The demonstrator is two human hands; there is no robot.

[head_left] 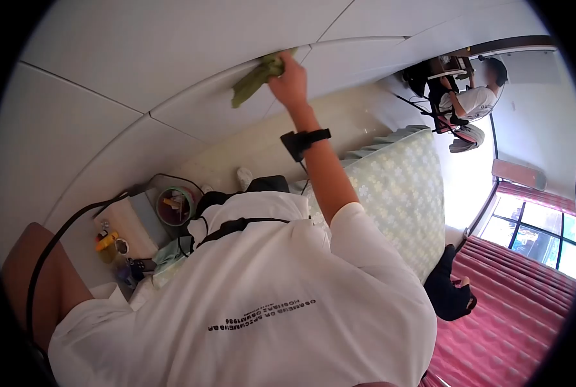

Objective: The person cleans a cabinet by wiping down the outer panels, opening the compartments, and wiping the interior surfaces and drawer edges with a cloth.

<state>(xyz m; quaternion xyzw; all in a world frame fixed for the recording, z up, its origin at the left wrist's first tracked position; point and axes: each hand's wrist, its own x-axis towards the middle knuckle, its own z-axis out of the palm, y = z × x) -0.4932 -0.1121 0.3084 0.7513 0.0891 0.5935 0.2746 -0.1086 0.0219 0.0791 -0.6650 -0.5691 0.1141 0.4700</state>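
My right hand is closed round a crumpled olive-green cloth. The cloth lies against the white panelled surface, close to a seam between panels, and one end hangs loose to the left of my fingers. A black band with a small box is on my right wrist. Of my left arm, only a bent part shows at the left edge; the left hand itself is out of sight.
A bed with a pale floral cover is to my right. A bin and a small cabinet with bottles are at left. A black cable crosses the left side. A seated person and a dark-clothed person are farther off.
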